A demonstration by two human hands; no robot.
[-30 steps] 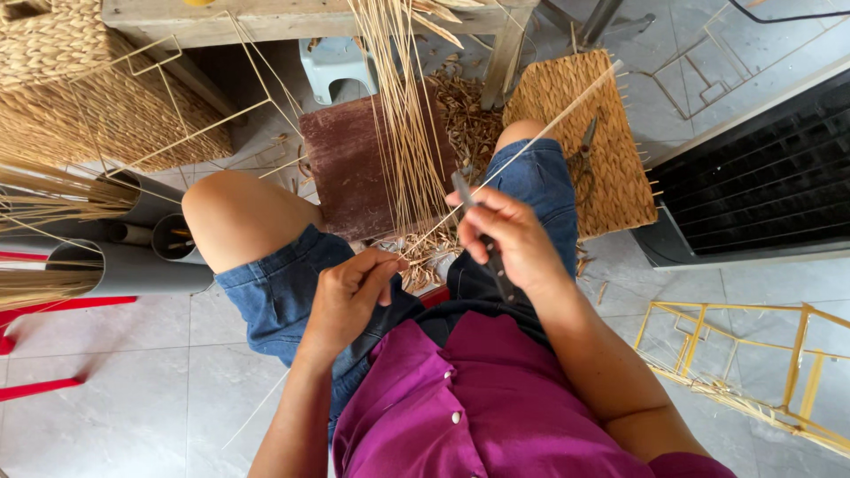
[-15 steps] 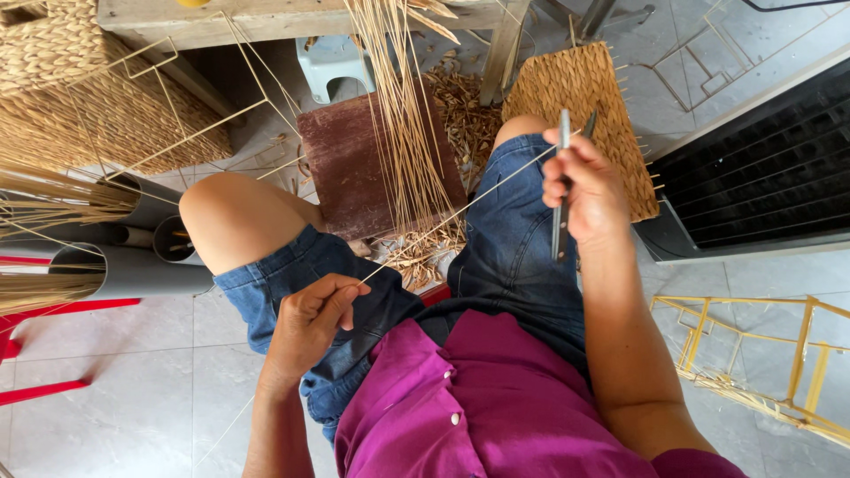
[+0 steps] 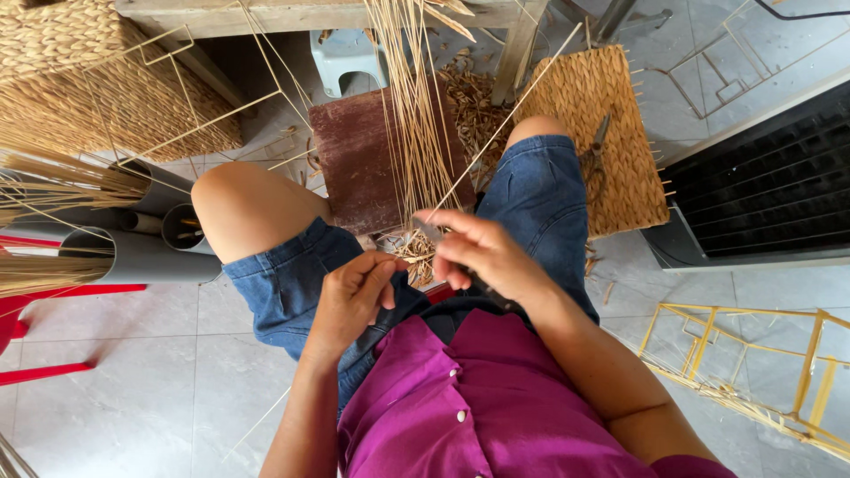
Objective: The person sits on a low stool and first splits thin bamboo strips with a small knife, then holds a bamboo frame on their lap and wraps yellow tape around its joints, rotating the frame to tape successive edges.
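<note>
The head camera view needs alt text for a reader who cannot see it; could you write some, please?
A seated person's right hand holds a knife against a thin reed strand, which the left hand pinches over their lap. Woven mats, a wooden board and reed bundles surround them.

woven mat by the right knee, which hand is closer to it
Right. The right hand, gripping a knife, sits over the right thigh, just inward of the woven mat. The left hand is farther, over the lap between the legs.

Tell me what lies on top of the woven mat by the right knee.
A pair of dark pliers or shears lies on the woven mat. The right knee covers the mat's near left edge, so anything there is hidden.
</note>
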